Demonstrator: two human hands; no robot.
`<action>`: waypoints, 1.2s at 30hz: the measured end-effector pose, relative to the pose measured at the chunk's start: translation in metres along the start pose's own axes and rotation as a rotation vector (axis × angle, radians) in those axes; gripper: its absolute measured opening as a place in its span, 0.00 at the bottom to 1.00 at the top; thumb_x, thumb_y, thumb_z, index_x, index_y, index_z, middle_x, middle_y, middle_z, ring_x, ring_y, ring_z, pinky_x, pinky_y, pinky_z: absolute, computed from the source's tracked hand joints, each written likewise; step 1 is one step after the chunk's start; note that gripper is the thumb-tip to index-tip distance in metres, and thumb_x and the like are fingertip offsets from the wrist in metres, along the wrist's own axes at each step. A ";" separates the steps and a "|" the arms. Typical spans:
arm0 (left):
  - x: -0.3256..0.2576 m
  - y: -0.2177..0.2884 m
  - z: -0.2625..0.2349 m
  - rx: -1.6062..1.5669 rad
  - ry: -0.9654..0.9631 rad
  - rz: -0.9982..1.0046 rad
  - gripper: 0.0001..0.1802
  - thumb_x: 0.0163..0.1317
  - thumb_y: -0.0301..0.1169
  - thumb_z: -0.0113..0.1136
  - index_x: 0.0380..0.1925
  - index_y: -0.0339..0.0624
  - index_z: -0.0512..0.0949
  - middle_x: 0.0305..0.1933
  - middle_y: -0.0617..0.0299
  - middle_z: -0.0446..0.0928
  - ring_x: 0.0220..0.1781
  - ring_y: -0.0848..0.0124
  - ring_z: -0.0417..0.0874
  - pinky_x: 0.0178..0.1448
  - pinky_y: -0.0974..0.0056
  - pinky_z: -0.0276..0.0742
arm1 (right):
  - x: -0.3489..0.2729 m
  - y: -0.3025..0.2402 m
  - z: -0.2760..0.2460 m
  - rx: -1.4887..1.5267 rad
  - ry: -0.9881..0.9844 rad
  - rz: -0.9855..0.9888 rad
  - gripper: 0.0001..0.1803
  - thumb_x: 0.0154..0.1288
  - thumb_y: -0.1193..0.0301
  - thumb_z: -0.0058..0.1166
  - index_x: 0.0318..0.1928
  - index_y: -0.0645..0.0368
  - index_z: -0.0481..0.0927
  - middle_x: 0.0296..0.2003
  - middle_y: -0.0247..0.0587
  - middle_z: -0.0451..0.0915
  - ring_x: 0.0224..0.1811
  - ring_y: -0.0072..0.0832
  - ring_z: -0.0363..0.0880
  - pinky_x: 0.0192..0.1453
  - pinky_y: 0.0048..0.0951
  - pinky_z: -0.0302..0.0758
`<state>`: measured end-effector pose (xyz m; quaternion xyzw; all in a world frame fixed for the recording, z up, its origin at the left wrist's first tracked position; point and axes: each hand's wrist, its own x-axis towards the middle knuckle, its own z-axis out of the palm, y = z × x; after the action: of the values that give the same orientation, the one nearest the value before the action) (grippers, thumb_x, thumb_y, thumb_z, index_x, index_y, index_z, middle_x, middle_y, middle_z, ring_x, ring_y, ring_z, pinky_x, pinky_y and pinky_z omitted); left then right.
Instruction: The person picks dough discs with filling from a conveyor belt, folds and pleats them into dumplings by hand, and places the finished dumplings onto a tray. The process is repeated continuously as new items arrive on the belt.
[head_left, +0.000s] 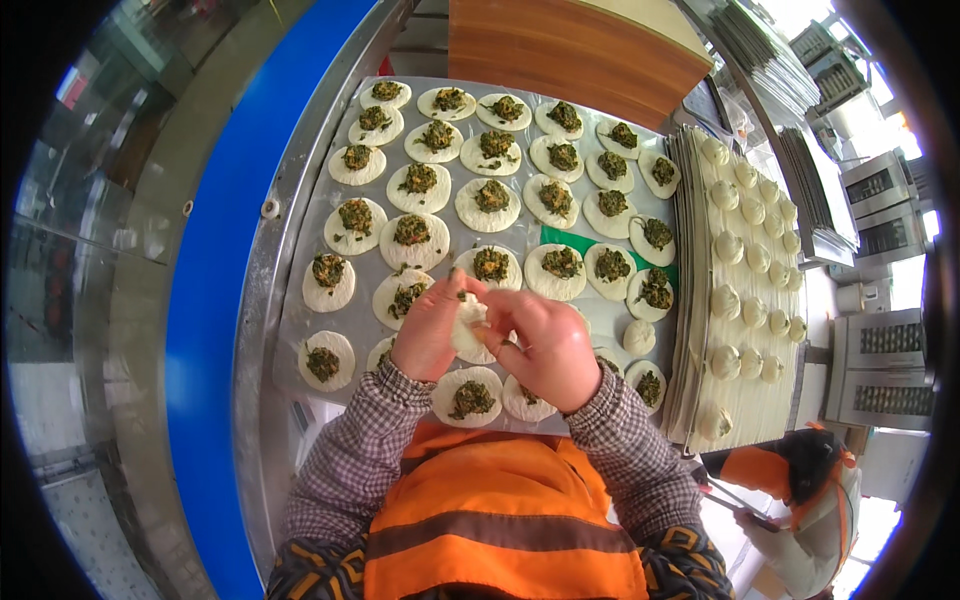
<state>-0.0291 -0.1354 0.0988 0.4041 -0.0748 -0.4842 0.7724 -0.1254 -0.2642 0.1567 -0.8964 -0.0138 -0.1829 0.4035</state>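
Note:
Over the near part of the metal table, my left hand [430, 328] and my right hand [545, 342] meet around a filled dough bun [466, 328]. The left fingers cup it from one side, while the right fingers and thumb pinch its dough edge. A bit of green filling shows near its top; the rest is partly covered by my fingers. Rows of flat dough rounds [489, 208], each topped with chopped green filling [491, 195], spread across the table beneath and beyond my hands. To the right of my right hand sits a closed round bun [639, 337].
On the right, a stack of trays [690, 300] bears rows of closed buns [728, 247]. A wooden box [570, 55] stands beyond the table's far edge. A blue panel [215, 290] runs along the left. At lower right is another person [805, 500] in orange and white.

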 end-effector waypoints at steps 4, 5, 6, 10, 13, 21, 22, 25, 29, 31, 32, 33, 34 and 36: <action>-0.001 -0.003 -0.006 0.009 0.053 0.088 0.24 0.73 0.49 0.41 0.39 0.38 0.75 0.36 0.62 0.78 0.39 0.75 0.78 0.46 0.69 0.75 | 0.008 -0.007 0.006 0.137 0.126 0.151 0.11 0.51 0.77 0.63 0.38 0.61 0.80 0.27 0.36 0.73 0.21 0.25 0.71 0.25 0.26 0.69; 0.000 -0.004 -0.006 0.045 0.063 0.107 0.24 0.74 0.48 0.41 0.40 0.38 0.75 0.36 0.62 0.78 0.39 0.75 0.77 0.47 0.69 0.74 | 0.011 -0.008 0.009 0.167 0.116 0.184 0.10 0.51 0.77 0.63 0.37 0.61 0.80 0.27 0.36 0.73 0.21 0.25 0.71 0.25 0.26 0.69; -0.001 -0.006 -0.006 0.068 0.061 0.147 0.24 0.74 0.48 0.41 0.40 0.37 0.75 0.36 0.62 0.78 0.39 0.75 0.77 0.47 0.69 0.74 | 0.014 -0.008 0.011 0.200 0.102 0.213 0.10 0.51 0.77 0.63 0.36 0.61 0.80 0.26 0.36 0.73 0.21 0.25 0.71 0.25 0.25 0.69; -0.002 -0.009 -0.002 0.217 0.144 0.244 0.25 0.74 0.48 0.40 0.40 0.35 0.75 0.37 0.60 0.78 0.39 0.74 0.77 0.47 0.69 0.73 | 0.017 -0.008 0.016 0.234 0.125 0.251 0.08 0.53 0.80 0.63 0.36 0.65 0.80 0.27 0.33 0.76 0.21 0.16 0.67 0.25 0.19 0.66; -0.004 -0.005 -0.002 0.213 0.136 0.208 0.29 0.74 0.52 0.35 0.39 0.35 0.74 0.36 0.58 0.78 0.37 0.73 0.79 0.44 0.68 0.76 | 0.014 -0.005 0.012 0.366 0.158 0.296 0.05 0.56 0.81 0.61 0.34 0.65 0.79 0.25 0.31 0.77 0.22 0.14 0.71 0.27 0.17 0.69; -0.008 0.004 0.000 -0.122 0.047 0.052 0.36 0.71 0.60 0.28 0.36 0.37 0.72 0.29 0.58 0.77 0.30 0.71 0.80 0.36 0.66 0.79 | 0.008 -0.010 0.004 0.161 0.033 0.116 0.08 0.52 0.78 0.61 0.35 0.62 0.82 0.25 0.38 0.76 0.24 0.31 0.77 0.27 0.28 0.74; -0.008 0.004 0.001 -0.122 0.057 0.053 0.36 0.71 0.60 0.28 0.35 0.37 0.73 0.30 0.58 0.77 0.30 0.71 0.79 0.36 0.67 0.79 | 0.008 -0.011 0.003 0.081 0.033 0.020 0.08 0.51 0.78 0.61 0.35 0.61 0.82 0.26 0.38 0.76 0.25 0.32 0.77 0.28 0.29 0.74; -0.011 0.004 0.002 -0.139 0.042 0.050 0.36 0.71 0.60 0.29 0.33 0.37 0.74 0.30 0.59 0.76 0.31 0.73 0.78 0.38 0.68 0.78 | 0.007 -0.017 -0.003 -0.114 0.021 -0.197 0.10 0.50 0.77 0.61 0.36 0.60 0.81 0.28 0.39 0.76 0.27 0.35 0.77 0.31 0.33 0.75; -0.014 0.001 0.004 -0.156 0.065 0.042 0.36 0.72 0.59 0.29 0.31 0.38 0.74 0.31 0.60 0.76 0.33 0.73 0.78 0.40 0.69 0.77 | 0.003 -0.020 -0.005 -0.207 -0.001 -0.269 0.11 0.49 0.76 0.62 0.36 0.59 0.81 0.30 0.39 0.76 0.30 0.37 0.78 0.33 0.34 0.76; -0.014 -0.001 0.004 -0.159 0.034 0.028 0.35 0.72 0.59 0.30 0.32 0.38 0.74 0.31 0.61 0.77 0.33 0.73 0.78 0.40 0.69 0.77 | -0.002 -0.020 -0.005 -0.197 -0.007 -0.235 0.14 0.48 0.75 0.64 0.38 0.59 0.80 0.31 0.40 0.75 0.31 0.37 0.79 0.34 0.34 0.77; -0.013 -0.001 0.005 -0.171 0.010 0.018 0.35 0.72 0.59 0.30 0.33 0.37 0.74 0.31 0.61 0.77 0.33 0.73 0.78 0.40 0.68 0.78 | -0.005 -0.021 -0.007 -0.172 -0.005 -0.196 0.16 0.48 0.74 0.65 0.40 0.60 0.79 0.32 0.40 0.75 0.32 0.36 0.79 0.34 0.34 0.77; -0.014 -0.002 0.006 -0.181 -0.008 0.012 0.35 0.72 0.59 0.30 0.35 0.37 0.74 0.32 0.61 0.77 0.34 0.73 0.79 0.40 0.67 0.78 | -0.008 -0.021 -0.009 -0.145 0.003 -0.159 0.18 0.48 0.73 0.66 0.42 0.60 0.78 0.34 0.40 0.75 0.33 0.36 0.79 0.35 0.34 0.78; -0.014 -0.002 0.008 -0.172 -0.029 0.046 0.34 0.72 0.58 0.31 0.40 0.36 0.73 0.33 0.61 0.78 0.35 0.71 0.79 0.42 0.66 0.78 | -0.014 -0.024 -0.011 -0.083 0.053 -0.065 0.22 0.47 0.73 0.68 0.45 0.59 0.77 0.37 0.41 0.76 0.32 0.35 0.79 0.35 0.34 0.78; -0.014 -0.003 0.017 -0.147 -0.103 0.105 0.34 0.72 0.58 0.32 0.49 0.36 0.72 0.35 0.60 0.78 0.36 0.69 0.80 0.45 0.63 0.79 | -0.027 -0.031 -0.018 0.024 0.184 0.134 0.29 0.46 0.72 0.70 0.50 0.59 0.74 0.42 0.44 0.76 0.31 0.34 0.79 0.34 0.33 0.78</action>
<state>-0.0471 -0.1340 0.1120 0.3164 -0.0999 -0.4675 0.8193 -0.1614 -0.2528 0.1809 -0.8700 0.0812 -0.2365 0.4250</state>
